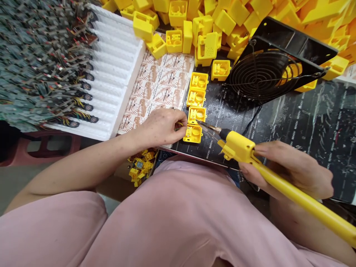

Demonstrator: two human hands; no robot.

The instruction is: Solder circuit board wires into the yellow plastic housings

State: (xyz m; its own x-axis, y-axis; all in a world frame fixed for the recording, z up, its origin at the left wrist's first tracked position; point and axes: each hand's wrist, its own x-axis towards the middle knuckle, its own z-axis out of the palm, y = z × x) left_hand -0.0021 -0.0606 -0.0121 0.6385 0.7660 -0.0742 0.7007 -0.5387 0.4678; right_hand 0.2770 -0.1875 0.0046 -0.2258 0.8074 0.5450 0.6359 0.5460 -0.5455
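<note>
The person's left hand (161, 128) rests on the black, scuffed work mat (306, 118), fingers curled together and pinching the nearest small yellow moulded-plastic housing (193, 134), an open, box-shaped shell with a round recess inside. Three more such open housings (198, 97) lie in a straight column just beyond it, touching end to end. The right hand (289, 170) is wrapped around a yellow plastic soldering iron (267, 163) with a long smooth handle and a thin metal tip; the tip (207, 127) meets the near housing's upper right edge.

Further back sits a heap of blocky yellow plastic casings (211, 22), glossy and square-cornered. A black square fan with a concentric wire grille (267, 70) leans tilted against the heap. To the left lies a white ribbed foam tray (114, 70), its grooves running crosswise, with a dense tangle of green circuit boards and thin wires (39, 63) over it. Printed patterned paper (158, 85) lies flat between tray and mat. Pink fabric (178, 218) covers the person's lap below.
</note>
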